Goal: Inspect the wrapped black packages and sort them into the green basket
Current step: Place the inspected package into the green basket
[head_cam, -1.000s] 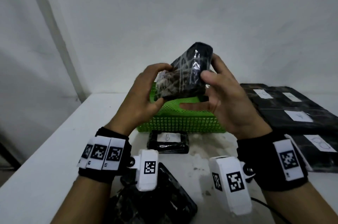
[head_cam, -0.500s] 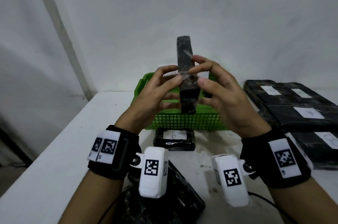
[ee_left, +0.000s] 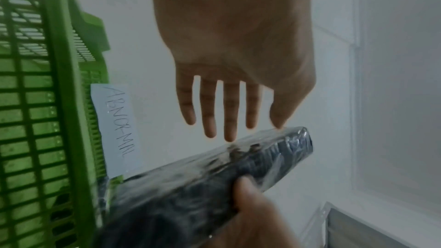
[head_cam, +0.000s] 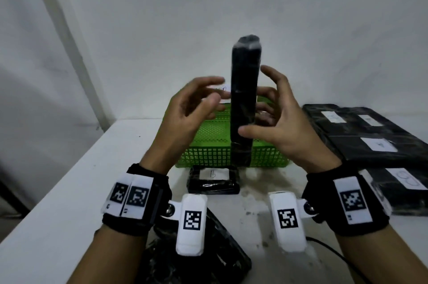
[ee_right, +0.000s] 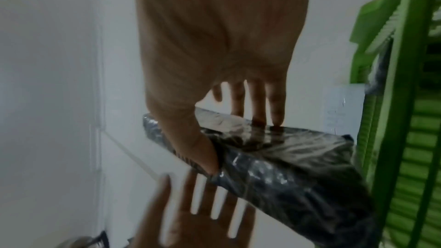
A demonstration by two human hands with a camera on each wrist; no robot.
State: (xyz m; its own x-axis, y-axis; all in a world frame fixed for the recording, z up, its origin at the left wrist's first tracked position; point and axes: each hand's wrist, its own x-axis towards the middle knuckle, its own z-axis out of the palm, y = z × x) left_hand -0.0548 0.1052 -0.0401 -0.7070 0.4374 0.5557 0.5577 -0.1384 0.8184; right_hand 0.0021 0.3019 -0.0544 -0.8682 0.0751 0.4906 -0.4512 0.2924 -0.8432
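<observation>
A black plastic-wrapped package (head_cam: 245,98) stands upright and edge-on above the green basket (head_cam: 208,151). My right hand (head_cam: 257,121) grips it, thumb on the near face and fingers behind; the right wrist view shows the same hold on the package (ee_right: 274,157). To its left my left hand (head_cam: 203,98) hovers with straight, spread fingers. In the left wrist view those fingertips (ee_left: 229,135) sit at the package (ee_left: 214,186) edge without curling round it. A paper label (ee_left: 114,129) reading ABNORMAL hangs on the basket (ee_left: 62,101).
A small labelled black package (head_cam: 213,179) lies just before the basket. Several larger labelled packages (head_cam: 361,137) are stacked at the right. Another black package (head_cam: 201,260) lies near the front, under my wrists. The white table (head_cam: 81,191) ends at the left; a wall stands behind.
The package has turned from face-on to upright and edge-on and risen. My left hand has let go and spread its fingers; the right hand alone grips it now.
</observation>
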